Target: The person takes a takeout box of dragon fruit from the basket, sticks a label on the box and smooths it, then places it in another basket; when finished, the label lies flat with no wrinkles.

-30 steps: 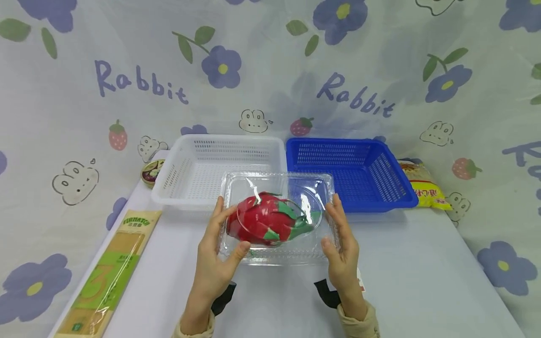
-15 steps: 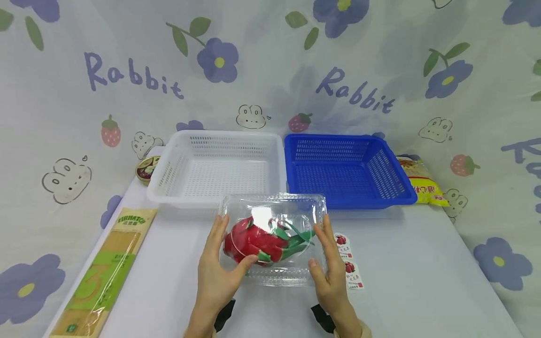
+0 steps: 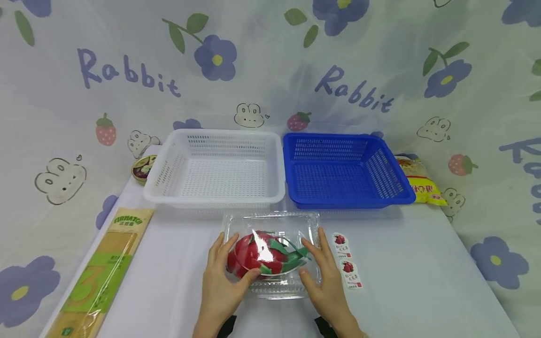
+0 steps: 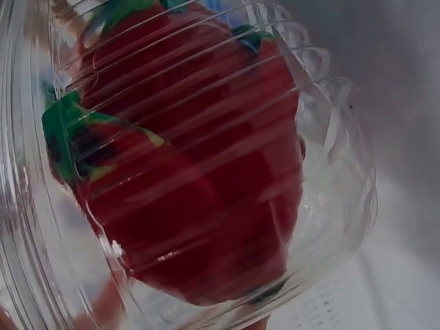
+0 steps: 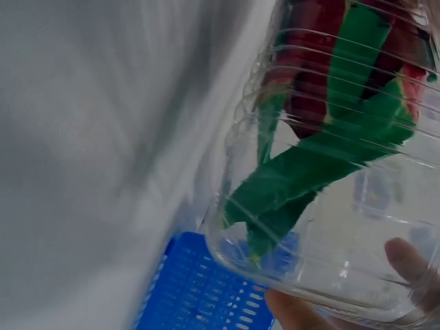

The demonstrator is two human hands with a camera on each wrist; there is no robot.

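A clear plastic clamshell box is held near the front middle of the table in the head view. Inside lies a red dragon fruit, its green leaf tips pointing right. My left hand grips the box's left end, thumb along the front and fingers at the side. At the opposite end my right hand grips it the same way. The left wrist view shows the ribbed box wall close up, with the red fruit behind it. Green leaves show through the plastic in the right wrist view.
Behind the box stand a white basket and a blue basket. Two dragon fruit stickers lie to the right. A pack of noodles lies at left, a round tin behind it. A yellow bag sits far right.
Both hands have brought the box down and toward the person, away from the baskets. The stickers, mostly hidden at first, now show beside the right hand.
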